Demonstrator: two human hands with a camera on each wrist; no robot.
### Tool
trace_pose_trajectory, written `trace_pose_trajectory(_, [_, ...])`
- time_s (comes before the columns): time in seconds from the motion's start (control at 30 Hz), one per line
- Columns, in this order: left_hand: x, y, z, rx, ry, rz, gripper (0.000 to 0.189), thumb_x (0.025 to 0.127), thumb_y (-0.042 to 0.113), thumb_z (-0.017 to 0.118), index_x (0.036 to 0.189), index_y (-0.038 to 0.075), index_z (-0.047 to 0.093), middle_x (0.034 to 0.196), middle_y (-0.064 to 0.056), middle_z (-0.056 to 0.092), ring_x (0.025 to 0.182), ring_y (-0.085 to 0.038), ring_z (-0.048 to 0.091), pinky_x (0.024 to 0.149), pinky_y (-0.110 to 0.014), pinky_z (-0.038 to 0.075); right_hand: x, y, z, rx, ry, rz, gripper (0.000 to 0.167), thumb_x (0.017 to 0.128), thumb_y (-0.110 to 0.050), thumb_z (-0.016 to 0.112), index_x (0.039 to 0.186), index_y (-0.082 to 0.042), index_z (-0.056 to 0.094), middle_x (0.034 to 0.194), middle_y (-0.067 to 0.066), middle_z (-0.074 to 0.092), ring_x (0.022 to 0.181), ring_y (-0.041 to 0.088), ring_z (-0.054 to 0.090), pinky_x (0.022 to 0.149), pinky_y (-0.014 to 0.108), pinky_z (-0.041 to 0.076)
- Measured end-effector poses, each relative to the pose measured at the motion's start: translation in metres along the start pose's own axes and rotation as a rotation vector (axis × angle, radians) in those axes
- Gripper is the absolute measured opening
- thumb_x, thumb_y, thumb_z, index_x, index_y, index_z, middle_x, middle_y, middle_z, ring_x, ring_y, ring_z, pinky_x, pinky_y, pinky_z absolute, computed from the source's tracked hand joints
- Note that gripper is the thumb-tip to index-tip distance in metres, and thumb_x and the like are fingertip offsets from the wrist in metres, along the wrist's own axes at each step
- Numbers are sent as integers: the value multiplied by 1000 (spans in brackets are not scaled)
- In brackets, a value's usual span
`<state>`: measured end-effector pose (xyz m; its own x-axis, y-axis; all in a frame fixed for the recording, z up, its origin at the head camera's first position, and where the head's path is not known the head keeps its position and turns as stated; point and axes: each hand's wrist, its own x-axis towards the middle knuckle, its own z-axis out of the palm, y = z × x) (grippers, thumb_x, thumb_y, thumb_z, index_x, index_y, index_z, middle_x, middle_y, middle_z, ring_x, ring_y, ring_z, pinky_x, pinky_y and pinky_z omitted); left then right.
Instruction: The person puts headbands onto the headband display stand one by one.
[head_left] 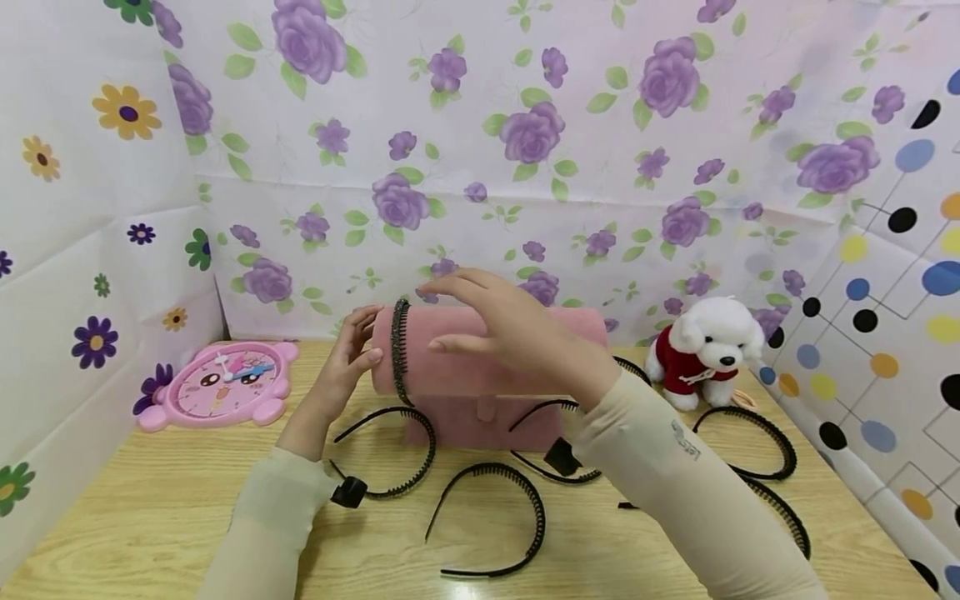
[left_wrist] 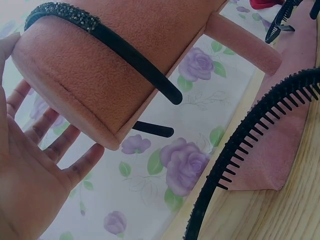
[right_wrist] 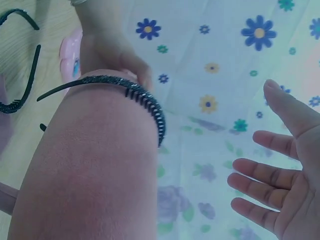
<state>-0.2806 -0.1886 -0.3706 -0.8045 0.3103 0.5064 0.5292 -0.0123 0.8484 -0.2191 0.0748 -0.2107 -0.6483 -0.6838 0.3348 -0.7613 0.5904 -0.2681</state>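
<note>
A pink plush cylinder-shaped headband stand [head_left: 446,375] rises on a pink base [head_left: 450,425]. Around its left end sits a black headband [head_left: 399,354] with sparkling beads and inner teeth; its tips hang below the roll in the left wrist view. My left hand [head_left: 341,379] touches the roll's left end, with fingers spread and fairly straight in the left wrist view [left_wrist: 40,165]. Over the roll, to the right of that headband, is my right hand [head_left: 517,325]; the right wrist view shows its fingers [right_wrist: 260,185] apart and holding nothing, beside the roll.
Several black headbands lie in front, among them a toothed one [head_left: 540,517], one with a black bow [head_left: 348,492] and more at right [head_left: 787,454]. A pink toy clock [head_left: 225,383] lies left. A white plush dog [head_left: 705,342] sits right. Patterned sheets enclose the wooden table [head_left: 150,517].
</note>
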Motion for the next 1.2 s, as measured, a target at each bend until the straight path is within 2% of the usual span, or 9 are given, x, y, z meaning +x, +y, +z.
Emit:
trace_pose_trajectory(0.23, [-1, 1, 0, -7, -2, 7, 58, 96, 11, 44, 149, 18, 24, 146, 7, 35, 131, -11, 37, 97, -21, 41, -35, 4, -4, 1, 152, -113, 50, 88, -31, 69, 133, -13, 56, 128, 4, 58, 120, 19, 54, 103, 38, 44])
trace_pose_trajectory(0.43, [-1, 1, -1, -29, -6, 20, 57, 96, 9, 44, 149, 15, 24, 146, 8, 35, 131, -11, 37, 96, -21, 43, -65, 11, 3, 23, 210, -106, 47, 84, -22, 74, 126, -9, 59, 116, 8, 65, 98, 22, 63, 80, 33, 53])
trace_pose_trajectory(0.53, [-1, 1, -1, -25, -3, 12, 57, 96, 9, 44, 149, 17, 24, 146, 7, 34, 132, -11, 36, 96, -21, 43, -81, 16, 12, 9, 225, -73, 44, 83, -22, 75, 122, -7, 61, 105, 7, 66, 87, 15, 62, 72, 28, 53])
trace_pose_trajectory(0.67, [-1, 2, -1, -13, -1, -4, 58, 95, 9, 44, 149, 18, 24, 147, 4, 33, 132, -12, 36, 97, -22, 41, -103, 26, 27, 48, 207, 1, 44, 82, -21, 75, 122, -8, 62, 102, 3, 65, 77, 4, 56, 66, 22, 51])
trace_pose_trajectory(0.8, [1, 3, 1, -4, 1, -11, 59, 95, 9, 44, 149, 19, 24, 148, 2, 32, 133, -13, 35, 99, -23, 40, -120, 36, 47, 144, 177, 58, 44, 84, -20, 73, 125, -10, 60, 105, 0, 63, 76, 0, 53, 63, 19, 50])
trace_pose_trajectory(0.9, [2, 2, 2, -10, 3, -15, 59, 94, 9, 44, 149, 20, 25, 148, 1, 32, 133, -13, 35, 99, -24, 41, -130, 42, 63, 173, 180, 97, 42, 84, -21, 73, 123, -13, 61, 103, -3, 63, 73, -2, 53, 62, 18, 50])
trace_pose_trajectory(1.1, [1, 1, 1, -16, 7, -23, 59, 94, 8, 44, 149, 19, 25, 148, 2, 32, 132, -13, 35, 98, -23, 42, -145, 53, 93, 191, 181, 168, 33, 85, -18, 73, 117, -14, 64, 91, -5, 62, 73, -3, 55, 60, 18, 50])
trace_pose_trajectory(1.2, [1, 0, 0, -13, 17, -22, 60, 93, 9, 45, 149, 19, 26, 148, 1, 32, 132, -13, 36, 97, -23, 42, -150, 58, 106, 194, 159, 188, 33, 84, -17, 73, 116, -13, 65, 90, -5, 64, 73, -3, 55, 60, 19, 50])
